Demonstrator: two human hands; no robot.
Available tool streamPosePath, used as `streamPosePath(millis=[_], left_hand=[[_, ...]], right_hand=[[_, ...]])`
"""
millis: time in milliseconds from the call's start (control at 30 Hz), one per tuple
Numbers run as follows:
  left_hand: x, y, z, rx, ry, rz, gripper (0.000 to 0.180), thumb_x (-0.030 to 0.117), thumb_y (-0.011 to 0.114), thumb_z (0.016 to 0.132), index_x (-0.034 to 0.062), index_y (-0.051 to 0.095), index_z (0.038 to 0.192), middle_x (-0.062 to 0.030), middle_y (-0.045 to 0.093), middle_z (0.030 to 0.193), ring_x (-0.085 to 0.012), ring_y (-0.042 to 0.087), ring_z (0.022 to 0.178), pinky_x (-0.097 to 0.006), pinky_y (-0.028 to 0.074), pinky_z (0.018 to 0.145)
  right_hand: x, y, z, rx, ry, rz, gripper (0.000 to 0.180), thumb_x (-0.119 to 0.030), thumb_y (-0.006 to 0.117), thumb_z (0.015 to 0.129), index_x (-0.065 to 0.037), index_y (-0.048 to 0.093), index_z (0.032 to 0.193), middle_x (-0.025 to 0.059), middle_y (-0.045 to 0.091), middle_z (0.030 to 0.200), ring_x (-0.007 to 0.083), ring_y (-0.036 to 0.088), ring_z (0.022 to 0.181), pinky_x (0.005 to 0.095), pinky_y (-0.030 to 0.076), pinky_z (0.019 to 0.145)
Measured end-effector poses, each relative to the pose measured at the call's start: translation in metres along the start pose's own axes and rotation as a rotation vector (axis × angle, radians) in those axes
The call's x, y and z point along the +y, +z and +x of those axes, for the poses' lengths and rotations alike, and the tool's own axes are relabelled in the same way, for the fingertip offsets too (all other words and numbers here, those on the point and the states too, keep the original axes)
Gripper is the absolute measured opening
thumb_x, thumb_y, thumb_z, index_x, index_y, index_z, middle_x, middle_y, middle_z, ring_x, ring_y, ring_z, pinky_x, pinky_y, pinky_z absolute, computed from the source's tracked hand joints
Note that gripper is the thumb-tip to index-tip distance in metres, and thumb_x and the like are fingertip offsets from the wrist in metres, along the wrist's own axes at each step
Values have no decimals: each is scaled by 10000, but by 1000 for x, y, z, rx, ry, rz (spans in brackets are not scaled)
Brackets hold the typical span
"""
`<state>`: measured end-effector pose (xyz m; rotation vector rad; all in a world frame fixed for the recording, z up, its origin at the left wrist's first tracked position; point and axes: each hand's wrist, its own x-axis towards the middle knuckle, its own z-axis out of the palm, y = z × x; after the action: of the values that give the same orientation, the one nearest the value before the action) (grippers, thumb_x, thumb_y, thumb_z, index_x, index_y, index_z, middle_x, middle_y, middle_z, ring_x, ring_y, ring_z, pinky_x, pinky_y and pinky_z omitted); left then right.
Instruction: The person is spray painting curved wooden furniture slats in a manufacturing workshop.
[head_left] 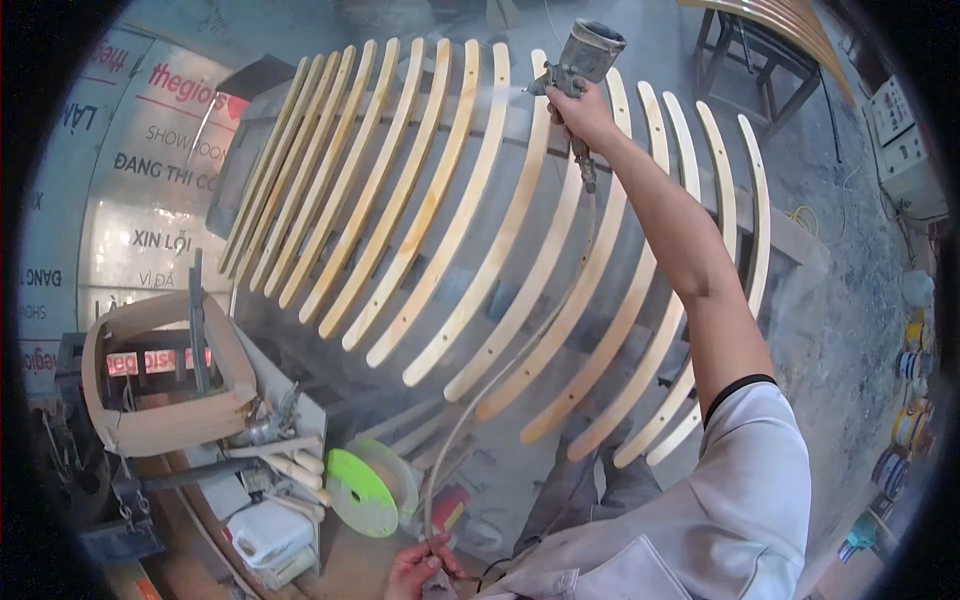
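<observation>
My right hand is wrapped round the handle of a spray gun with a metal cup on top. The gun is held above the far part of a row of curved wooden slats, its nozzle facing left, with a pale mist beside it. A thin air hose hangs from the gun's handle and runs back over the slats to my left hand at the lower edge. That hand's fingers are closed round the hose. The slats lie side by side, spaced apart, several with small dark holes.
At lower left are a wooden frame, a white jug and a green reel. Printed sheeting covers the left wall. A dark stand is at the far right; electrical boxes and several spools line the right side.
</observation>
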<state>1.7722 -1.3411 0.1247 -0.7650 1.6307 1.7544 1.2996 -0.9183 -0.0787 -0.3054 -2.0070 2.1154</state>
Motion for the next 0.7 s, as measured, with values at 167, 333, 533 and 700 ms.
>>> streamPosePath(millis=[167,333,533,700], left_hand=[[5,-18,45,-109,-43,-72,536,302,667,878,-42,531,1266,-83,604,927,-168,587,841,-306,468,766],[-11,-52,80,-303,-278,79,549,357,628,914,-15,518,1303,-78,622,1041,-177,593,938,-307,461,841],[17,-28,76,-233,-163,116,514,348,638,905,-1,537,1270,-68,621,1007,-167,595,927,-297,469,807],[-23,-73,71,-137,-243,53,420,263,678,871,1,567,1180,-68,630,950,-158,609,864,-299,494,755]], right_hand=[[-1,13,80,116,-30,-100,241,-246,651,859,-35,609,968,42,622,727,132,601,592,298,505,474],[0,25,140,234,-83,-172,343,-275,669,842,-37,631,1086,90,653,752,182,636,600,337,529,500],[-5,15,125,232,-122,-296,380,-318,662,853,-36,628,1106,89,645,745,177,622,587,334,515,521],[-24,-19,14,18,-33,-294,255,-281,635,893,-47,605,990,29,595,696,110,541,536,276,441,448]])
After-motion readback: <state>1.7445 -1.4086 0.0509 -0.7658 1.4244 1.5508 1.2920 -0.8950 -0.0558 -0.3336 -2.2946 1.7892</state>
